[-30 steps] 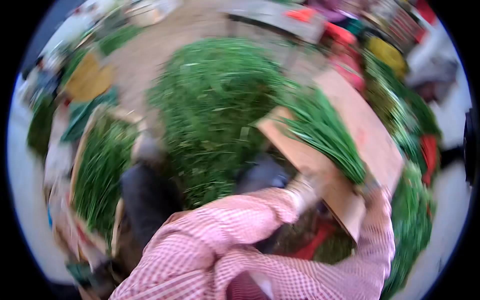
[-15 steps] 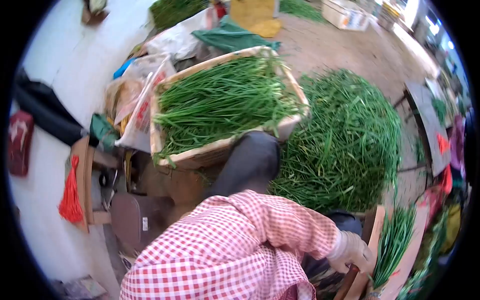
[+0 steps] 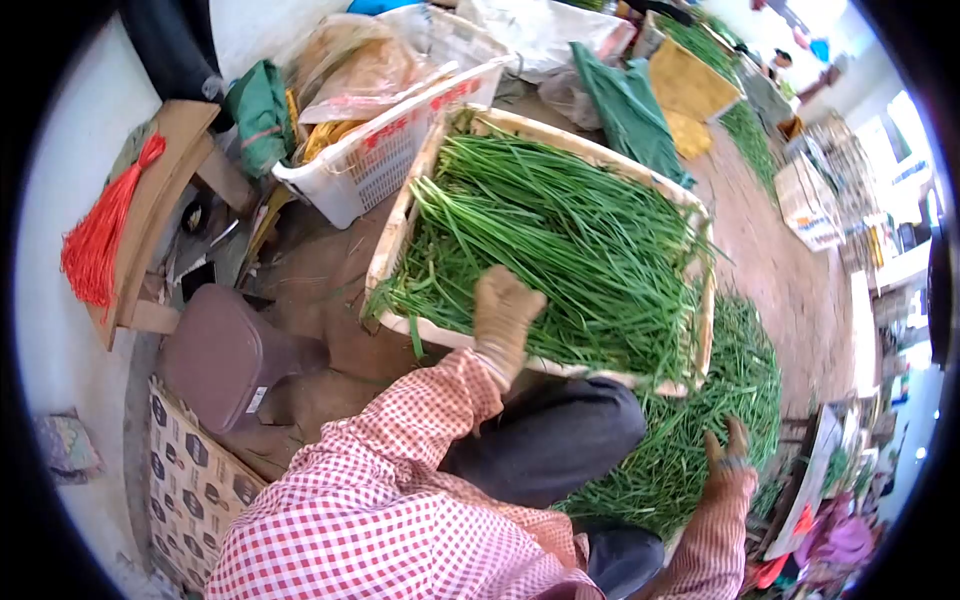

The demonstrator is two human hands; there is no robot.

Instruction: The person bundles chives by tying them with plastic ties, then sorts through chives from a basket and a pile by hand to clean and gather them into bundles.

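My left hand (image 3: 507, 312), in a tan glove, is at the near side of a foam crate (image 3: 545, 122) full of long green chives (image 3: 570, 230). Its fingers curl down into the near chives and are partly hidden. Pale stem ends point left in the crate. My right hand (image 3: 728, 447), also gloved, is raised above a loose heap of green leaves (image 3: 660, 460) on the floor. Its fingers are apart and hold nothing that I can see. My bent knee (image 3: 560, 440) is between the two hands, close against the crate.
A white plastic basket (image 3: 345, 190) with bags stands behind the crate's left end. A brown stool (image 3: 225, 355) and a wooden bench with red string (image 3: 110, 235) are at left. A table (image 3: 805, 480) stands at right. Far off, a person (image 3: 780, 62) is visible.
The view has swung right and the crate looks nearer. Earlier, one gloved hand was at lower right by a wooden board and a chive bundle; now both hands show, the left at the crate.
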